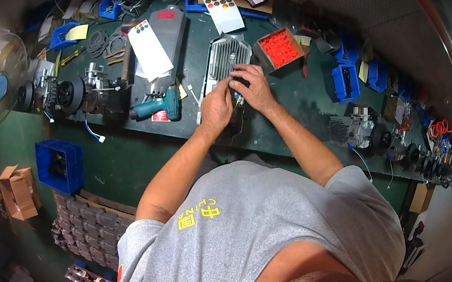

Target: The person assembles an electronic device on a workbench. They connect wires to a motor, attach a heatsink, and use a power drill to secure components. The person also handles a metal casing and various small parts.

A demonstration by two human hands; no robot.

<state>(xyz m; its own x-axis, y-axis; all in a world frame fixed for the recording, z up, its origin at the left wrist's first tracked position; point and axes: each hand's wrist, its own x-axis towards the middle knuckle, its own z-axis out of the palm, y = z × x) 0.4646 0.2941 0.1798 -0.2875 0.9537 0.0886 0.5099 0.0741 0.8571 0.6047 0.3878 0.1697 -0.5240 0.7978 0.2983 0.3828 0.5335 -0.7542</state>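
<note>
Beside the red parts box (279, 48), both hands press on the finned metal casing (221, 61): left hand (216, 108) fingers curled on its edge, right hand (252, 85) fingers pinching a small dark part, seemingly mid-fitting.

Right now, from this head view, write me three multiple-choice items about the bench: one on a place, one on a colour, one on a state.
1. Where does the cordless drill lie relative to the ribbed metal casting?
A. To its left
B. To its right
C. On top of it

2. What colour are the small parts in the open cardboard box?
A. Blue
B. Red-orange
C. Yellow

3. What are the left hand and right hand doing?
A. Both resting on the casting's near end
B. Both holding the drill
C. Both hanging off the bench

Answers: 1 A, the teal drill lies left of the casting. 2 B, the box is full of red-orange pieces. 3 A, both hands sit together on the casting; whether they grip anything small is hidden.
</note>
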